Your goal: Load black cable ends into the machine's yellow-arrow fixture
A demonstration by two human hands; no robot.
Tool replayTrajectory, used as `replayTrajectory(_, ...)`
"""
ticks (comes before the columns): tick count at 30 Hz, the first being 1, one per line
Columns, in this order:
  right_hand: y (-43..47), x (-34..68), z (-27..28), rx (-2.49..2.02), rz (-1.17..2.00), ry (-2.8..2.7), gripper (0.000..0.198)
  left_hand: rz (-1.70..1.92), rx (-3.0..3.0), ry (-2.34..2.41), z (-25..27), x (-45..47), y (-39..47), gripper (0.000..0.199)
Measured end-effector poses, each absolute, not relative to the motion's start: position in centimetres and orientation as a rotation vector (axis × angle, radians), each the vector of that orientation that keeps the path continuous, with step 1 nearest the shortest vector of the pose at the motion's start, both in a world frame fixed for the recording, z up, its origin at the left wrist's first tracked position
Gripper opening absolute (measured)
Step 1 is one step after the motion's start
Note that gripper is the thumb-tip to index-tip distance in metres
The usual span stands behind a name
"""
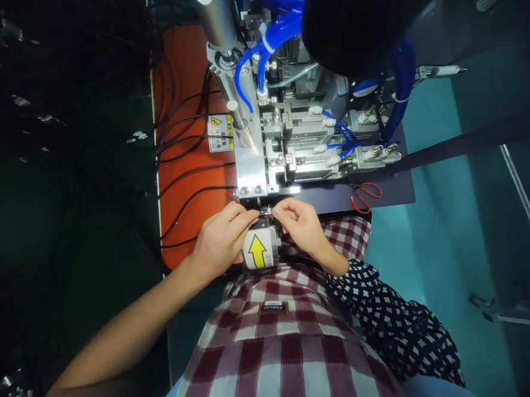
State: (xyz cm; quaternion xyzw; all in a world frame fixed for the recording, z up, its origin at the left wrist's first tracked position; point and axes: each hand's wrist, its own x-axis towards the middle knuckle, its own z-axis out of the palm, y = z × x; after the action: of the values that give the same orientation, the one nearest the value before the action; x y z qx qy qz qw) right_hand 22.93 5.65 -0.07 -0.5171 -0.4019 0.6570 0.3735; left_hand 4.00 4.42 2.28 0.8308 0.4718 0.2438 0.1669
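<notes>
Fingers of the left hand (221,238) and right hand (300,221) pinch a thin black cable's end (267,211) between them, just near of the metal machine (272,157), above its arrow label (259,250); red scissors (364,196) lie right.

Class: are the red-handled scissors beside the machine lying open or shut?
Cannot tell. The red-handled scissors lie flat on the dark mat, but the blades are too small to make out.
</notes>
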Motion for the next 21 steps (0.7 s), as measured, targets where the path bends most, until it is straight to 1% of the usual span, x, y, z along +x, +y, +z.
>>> replayTrajectory(6,5.78,22.96,-0.01,-1.383,1.651,-1.059,0.024,0.614,2.532,1.264,2.19,3.70,4.86,0.027)
replayTrajectory(21,5.72,22.95,-0.29,-1.384,1.599,-1.180,0.018,0.599,2.546,1.224,1.89,3.40,5.19,0.030)
